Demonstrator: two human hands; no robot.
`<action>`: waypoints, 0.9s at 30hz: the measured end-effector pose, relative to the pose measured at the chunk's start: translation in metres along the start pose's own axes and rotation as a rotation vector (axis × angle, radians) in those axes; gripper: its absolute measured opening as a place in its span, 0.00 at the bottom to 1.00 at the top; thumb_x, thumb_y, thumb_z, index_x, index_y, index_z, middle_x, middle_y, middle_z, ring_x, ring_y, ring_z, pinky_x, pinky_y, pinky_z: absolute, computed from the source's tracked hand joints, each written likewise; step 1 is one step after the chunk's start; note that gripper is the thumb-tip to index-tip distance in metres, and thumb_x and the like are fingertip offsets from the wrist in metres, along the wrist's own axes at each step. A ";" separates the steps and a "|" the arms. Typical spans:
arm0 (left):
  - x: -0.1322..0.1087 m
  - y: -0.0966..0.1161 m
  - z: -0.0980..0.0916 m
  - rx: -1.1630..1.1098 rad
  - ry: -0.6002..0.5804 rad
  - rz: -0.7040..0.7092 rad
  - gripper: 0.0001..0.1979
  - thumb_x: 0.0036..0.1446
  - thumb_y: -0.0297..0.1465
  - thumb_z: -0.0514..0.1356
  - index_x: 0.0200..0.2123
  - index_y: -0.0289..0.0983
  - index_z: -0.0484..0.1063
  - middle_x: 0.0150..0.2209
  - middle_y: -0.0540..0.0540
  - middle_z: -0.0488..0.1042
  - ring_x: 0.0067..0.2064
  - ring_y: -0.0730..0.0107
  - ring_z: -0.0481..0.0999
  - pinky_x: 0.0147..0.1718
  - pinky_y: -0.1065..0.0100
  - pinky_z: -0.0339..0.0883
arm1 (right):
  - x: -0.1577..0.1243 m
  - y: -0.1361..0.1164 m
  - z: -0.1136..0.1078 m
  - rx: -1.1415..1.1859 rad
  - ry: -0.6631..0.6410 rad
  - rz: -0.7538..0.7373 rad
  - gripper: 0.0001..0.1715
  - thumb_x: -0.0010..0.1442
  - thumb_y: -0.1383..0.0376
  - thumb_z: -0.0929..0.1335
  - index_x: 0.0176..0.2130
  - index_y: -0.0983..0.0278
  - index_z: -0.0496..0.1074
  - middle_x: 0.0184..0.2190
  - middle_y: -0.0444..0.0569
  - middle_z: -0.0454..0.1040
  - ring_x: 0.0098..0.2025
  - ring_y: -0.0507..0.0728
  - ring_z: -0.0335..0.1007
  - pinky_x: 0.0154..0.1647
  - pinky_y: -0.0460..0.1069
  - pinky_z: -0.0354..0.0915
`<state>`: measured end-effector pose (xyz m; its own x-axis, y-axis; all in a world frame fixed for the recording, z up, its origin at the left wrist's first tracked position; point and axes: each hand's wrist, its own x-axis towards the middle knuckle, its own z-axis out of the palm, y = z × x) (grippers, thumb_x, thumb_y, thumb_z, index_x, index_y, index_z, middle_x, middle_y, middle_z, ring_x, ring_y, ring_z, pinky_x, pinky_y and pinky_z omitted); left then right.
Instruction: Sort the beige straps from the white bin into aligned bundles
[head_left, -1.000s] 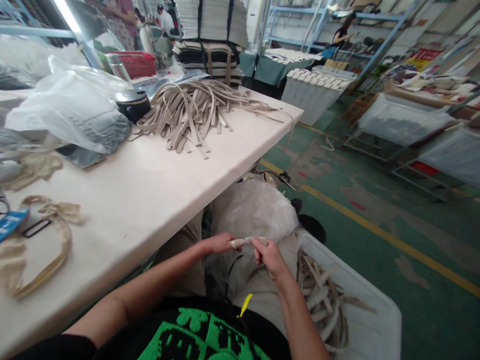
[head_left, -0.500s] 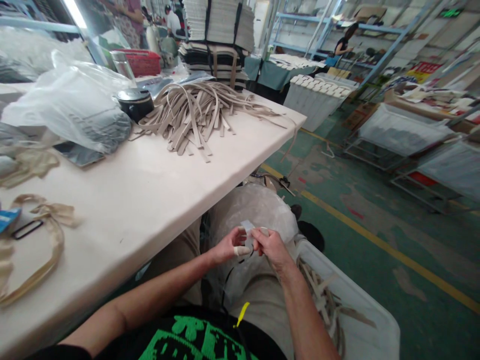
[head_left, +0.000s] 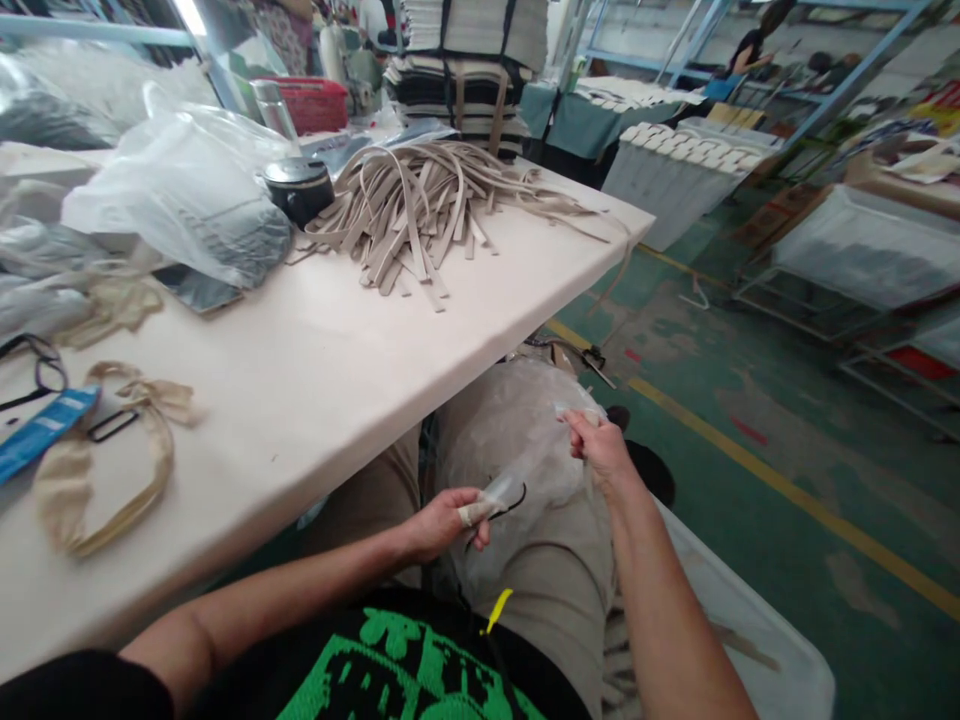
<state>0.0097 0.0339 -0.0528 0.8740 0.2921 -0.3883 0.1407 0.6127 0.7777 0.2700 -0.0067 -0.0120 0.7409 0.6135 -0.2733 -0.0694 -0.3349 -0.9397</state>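
Below the table edge, over my lap, my left hand (head_left: 442, 520) is closed, with a taped finger, and pinches a small clear wrapper with a thin black loop (head_left: 501, 497) hanging from it. My right hand (head_left: 598, 446) is raised to the right and pinches the far end of a clear film or tape (head_left: 570, 409), which stretches between the two hands. A crumpled clear plastic bag (head_left: 517, 420) lies on my knees behind them.
A white table (head_left: 315, 370) carries a heap of beige straps (head_left: 420, 210), a black lidded jar (head_left: 300, 187), filled plastic bags (head_left: 187, 200) and strap loops (head_left: 112, 470) at the left. A white bin (head_left: 750, 640) with straps stands at my right. Other people work far back.
My hands were together over my lap. They have drawn apart: the right hand rose up and to the right, pulling clear film away from the piece in the left hand.
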 end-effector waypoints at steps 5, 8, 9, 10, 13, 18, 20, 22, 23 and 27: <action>-0.025 -0.012 -0.020 0.102 -0.026 -0.031 0.19 0.55 0.44 0.61 0.35 0.33 0.68 0.29 0.47 0.73 0.30 0.72 0.71 0.35 0.69 0.63 | 0.011 -0.006 0.000 0.062 0.055 0.020 0.22 0.41 0.52 0.74 0.28 0.68 0.74 0.12 0.35 0.59 0.13 0.44 0.51 0.12 0.41 0.54; -0.034 -0.019 -0.031 0.194 -0.054 -0.096 0.15 0.55 0.41 0.60 0.35 0.33 0.69 0.30 0.46 0.74 0.30 0.71 0.71 0.35 0.69 0.64 | 0.017 -0.012 0.000 0.097 0.081 0.002 0.22 0.41 0.52 0.74 0.28 0.68 0.74 0.12 0.35 0.59 0.13 0.44 0.50 0.11 0.40 0.54; -0.035 -0.020 -0.034 0.238 -0.057 -0.113 0.15 0.56 0.40 0.59 0.35 0.33 0.70 0.30 0.46 0.75 0.30 0.71 0.72 0.35 0.70 0.64 | 0.019 -0.015 0.000 0.106 0.087 -0.007 0.22 0.42 0.52 0.74 0.28 0.68 0.73 0.12 0.35 0.59 0.13 0.44 0.50 0.11 0.40 0.54; -0.037 -0.021 -0.036 0.293 -0.053 -0.128 0.14 0.56 0.39 0.58 0.36 0.33 0.71 0.30 0.46 0.75 0.31 0.71 0.72 0.34 0.70 0.63 | 0.021 -0.018 0.000 0.113 0.091 -0.017 0.21 0.42 0.52 0.74 0.28 0.67 0.73 0.12 0.34 0.59 0.13 0.44 0.50 0.11 0.40 0.54; -0.037 -0.020 -0.041 0.507 -0.053 -0.149 0.12 0.56 0.35 0.56 0.34 0.33 0.74 0.30 0.46 0.76 0.32 0.71 0.72 0.33 0.73 0.62 | 0.026 -0.027 -0.001 0.132 0.109 -0.049 0.19 0.43 0.54 0.74 0.28 0.67 0.74 0.12 0.34 0.59 0.12 0.43 0.48 0.11 0.40 0.54; -0.032 -0.014 -0.045 0.813 -0.108 -0.140 0.11 0.54 0.31 0.57 0.31 0.34 0.78 0.29 0.49 0.78 0.31 0.70 0.72 0.31 0.74 0.60 | 0.031 -0.038 0.002 0.128 0.122 -0.065 0.16 0.45 0.56 0.74 0.27 0.68 0.73 0.11 0.35 0.59 0.12 0.43 0.47 0.10 0.40 0.55; -0.031 -0.011 -0.044 0.894 -0.119 -0.165 0.09 0.52 0.31 0.59 0.32 0.35 0.79 0.28 0.50 0.77 0.29 0.70 0.71 0.29 0.74 0.59 | 0.033 -0.040 0.005 0.129 0.113 -0.074 0.15 0.46 0.57 0.74 0.27 0.67 0.73 0.11 0.35 0.59 0.11 0.43 0.47 0.10 0.40 0.55; -0.031 -0.008 -0.043 0.937 -0.158 -0.186 0.09 0.51 0.32 0.60 0.30 0.36 0.80 0.26 0.50 0.76 0.27 0.71 0.69 0.27 0.74 0.58 | 0.035 -0.041 0.008 0.127 0.110 -0.071 0.14 0.48 0.58 0.73 0.27 0.67 0.72 0.11 0.35 0.59 0.11 0.43 0.47 0.10 0.39 0.54; -0.031 -0.007 -0.043 0.944 -0.178 -0.195 0.09 0.51 0.33 0.60 0.29 0.36 0.80 0.24 0.50 0.76 0.25 0.72 0.68 0.26 0.74 0.57 | 0.038 -0.041 0.010 0.126 0.110 -0.067 0.14 0.49 0.58 0.73 0.27 0.67 0.72 0.12 0.35 0.59 0.11 0.43 0.48 0.11 0.39 0.54; -0.030 -0.007 -0.041 0.788 -0.200 -0.242 0.13 0.51 0.39 0.62 0.27 0.34 0.79 0.22 0.50 0.74 0.24 0.73 0.67 0.25 0.73 0.57 | 0.048 -0.041 0.014 0.145 0.110 -0.050 0.13 0.52 0.58 0.72 0.27 0.67 0.71 0.12 0.35 0.60 0.12 0.44 0.48 0.12 0.40 0.56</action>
<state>-0.0368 0.0513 -0.0670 0.8335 0.0379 -0.5513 0.5525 -0.0713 0.8305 0.2991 0.0469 0.0107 0.8141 0.5419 -0.2090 -0.1205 -0.1943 -0.9735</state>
